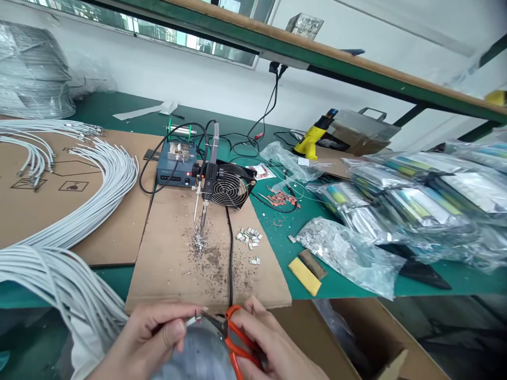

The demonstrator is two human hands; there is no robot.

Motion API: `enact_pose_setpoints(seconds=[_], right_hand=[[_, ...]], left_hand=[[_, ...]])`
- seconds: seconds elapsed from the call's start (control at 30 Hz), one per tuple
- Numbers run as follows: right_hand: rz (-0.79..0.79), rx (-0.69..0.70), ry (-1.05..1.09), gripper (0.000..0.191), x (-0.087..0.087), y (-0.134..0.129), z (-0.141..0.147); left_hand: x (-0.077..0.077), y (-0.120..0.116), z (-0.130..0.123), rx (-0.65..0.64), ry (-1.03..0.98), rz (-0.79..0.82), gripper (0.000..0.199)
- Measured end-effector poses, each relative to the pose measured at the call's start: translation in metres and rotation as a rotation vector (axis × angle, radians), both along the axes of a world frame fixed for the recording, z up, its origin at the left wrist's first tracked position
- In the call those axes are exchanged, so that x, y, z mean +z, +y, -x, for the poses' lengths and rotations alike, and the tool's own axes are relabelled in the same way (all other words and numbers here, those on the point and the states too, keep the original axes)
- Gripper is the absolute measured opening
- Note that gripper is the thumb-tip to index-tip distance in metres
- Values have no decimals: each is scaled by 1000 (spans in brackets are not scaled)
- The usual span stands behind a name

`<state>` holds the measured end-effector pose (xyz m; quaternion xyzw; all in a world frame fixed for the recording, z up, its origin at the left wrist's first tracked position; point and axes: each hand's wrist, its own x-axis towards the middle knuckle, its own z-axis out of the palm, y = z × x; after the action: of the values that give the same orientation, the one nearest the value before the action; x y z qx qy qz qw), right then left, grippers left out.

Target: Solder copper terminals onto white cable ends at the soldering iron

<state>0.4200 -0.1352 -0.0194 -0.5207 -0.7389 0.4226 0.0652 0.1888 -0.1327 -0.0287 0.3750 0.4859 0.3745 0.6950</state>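
Between the thumb and fingers of my left hand [152,335] is the end of a white cable [193,320], where thin coloured wires stick out. My right hand [271,343] grips scissors with orange handles [233,345]. The scissor blades [213,321] point left and their tips meet the wires at the cable end. Both hands are in front of the bench edge, just below a cardboard sheet [158,274]. A thick bundle of white cables [51,269] hangs over the edge to the left of my left hand.
On the cardboard stand a soldering iron [206,182] in its holder, a blue soldering station [176,171], a black fan [232,187] and small connectors [249,237]. Solder scraps [198,243] lie below the iron tip. At right are bagged parts [344,248], a yellow sponge [304,276] and a yellow heat gun [315,137].
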Motion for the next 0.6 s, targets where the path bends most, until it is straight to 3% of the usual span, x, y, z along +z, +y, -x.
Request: enact_pose_setpoints(seconds=[0.1,0.2,0.37,0.47,0.6], right_hand=[[-17,7,5,26,0,-1,-1],[-20,12,-32,27,4,0,-1],[-37,27,-49,25,8,-2,-4],[-136,16,-31,28,-4,-7,-3],[-449,-54,87,26,-35,-14,-2]], left_hand=[[-9,1,5,-54,-17,-37,41],[-17,2,9,-145,-28,-178,32],[-10,2,6,-98,59,-211,28],[-2,2,2,-70,79,-167,29],[2,3,-1,-46,100,-160,34]])
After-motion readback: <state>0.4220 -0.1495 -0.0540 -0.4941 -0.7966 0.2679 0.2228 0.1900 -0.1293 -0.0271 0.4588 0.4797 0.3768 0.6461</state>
